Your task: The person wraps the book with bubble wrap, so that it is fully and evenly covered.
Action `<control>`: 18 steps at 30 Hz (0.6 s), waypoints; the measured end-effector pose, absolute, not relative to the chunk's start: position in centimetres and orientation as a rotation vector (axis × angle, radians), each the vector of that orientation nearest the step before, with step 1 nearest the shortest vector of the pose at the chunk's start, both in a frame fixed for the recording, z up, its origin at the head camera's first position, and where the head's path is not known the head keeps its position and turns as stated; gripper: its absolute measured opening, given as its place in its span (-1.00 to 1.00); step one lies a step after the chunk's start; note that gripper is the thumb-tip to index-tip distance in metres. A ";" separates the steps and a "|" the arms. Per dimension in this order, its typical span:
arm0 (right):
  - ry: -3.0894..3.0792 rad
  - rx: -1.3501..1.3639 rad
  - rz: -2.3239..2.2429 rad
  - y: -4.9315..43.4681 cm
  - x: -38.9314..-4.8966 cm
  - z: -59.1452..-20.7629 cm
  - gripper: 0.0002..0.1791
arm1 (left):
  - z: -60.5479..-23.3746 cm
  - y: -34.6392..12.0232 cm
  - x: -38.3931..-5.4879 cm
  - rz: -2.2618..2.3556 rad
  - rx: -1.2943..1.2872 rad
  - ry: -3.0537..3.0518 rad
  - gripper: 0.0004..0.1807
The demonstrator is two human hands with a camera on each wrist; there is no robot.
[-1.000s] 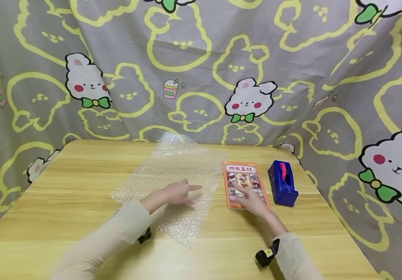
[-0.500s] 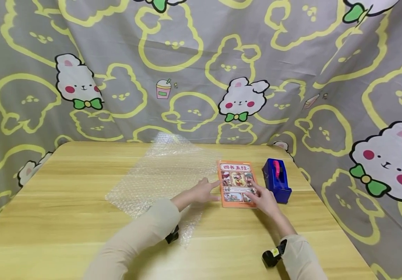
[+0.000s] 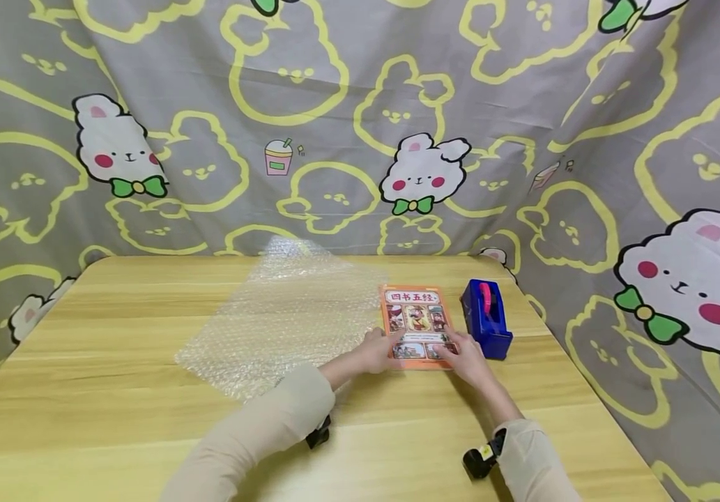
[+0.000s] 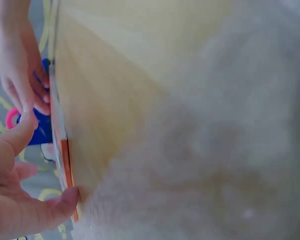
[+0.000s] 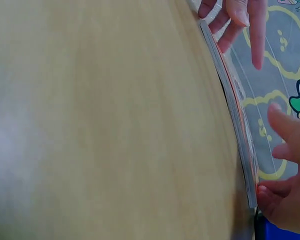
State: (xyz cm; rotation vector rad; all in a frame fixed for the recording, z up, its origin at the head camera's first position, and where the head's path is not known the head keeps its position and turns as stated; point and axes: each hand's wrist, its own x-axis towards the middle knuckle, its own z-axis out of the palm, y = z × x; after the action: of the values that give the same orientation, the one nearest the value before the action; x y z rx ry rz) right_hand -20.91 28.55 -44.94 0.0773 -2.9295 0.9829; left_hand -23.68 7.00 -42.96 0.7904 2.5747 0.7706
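An orange comic-style book [image 3: 416, 296] with Chinese characters lies flat on the table. At its left edge is my left hand [image 3: 373, 351], index finger reaching over the cover. My right hand [image 3: 469, 358] is at the lower right edge, fingertips over the cover. The left wrist view puts my left thumb [image 4: 65, 200] right at the book's thin edge, with the fingers apart. Seen edge-on in the right wrist view, the book's pages [image 5: 235, 117] lie between both hands. To the left spreads a sheet of clear bubble wrap [image 3: 284, 307], overlapped by my left forearm.
A blue tape dispenser [image 3: 488, 324] with a pink core stands just right of the book. The wooden table [image 3: 96, 362] ends at the back against a grey cartoon curtain [image 3: 328, 90], which also hangs along the right side. Each wrist carries a small black camera [image 3: 479, 462].
My left hand has moved right from over the bubble wrap to the book's left edge. My right hand has shifted from the cover's lower left to its right edge. The view has turned slightly right.
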 end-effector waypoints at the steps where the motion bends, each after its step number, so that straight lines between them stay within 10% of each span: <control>1: -2.946 0.061 0.968 28.5 -21.0 -44.9 -0.32 | -43.0 7.1 -23.6 0.759 0.801 2.584 -0.20; 18: -3.079 -0.166 0.913 27.2 -20.8 -44.6 -0.15 | -43.5 7.9 -23.1 1.404 0.480 2.278 0.08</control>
State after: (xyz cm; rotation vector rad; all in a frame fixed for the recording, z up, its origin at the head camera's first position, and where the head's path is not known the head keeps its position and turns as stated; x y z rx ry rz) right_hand -20.84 27.22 -44.60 -0.1662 -3.0787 0.9130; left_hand -23.11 7.92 -43.46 0.4801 2.2784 1.4045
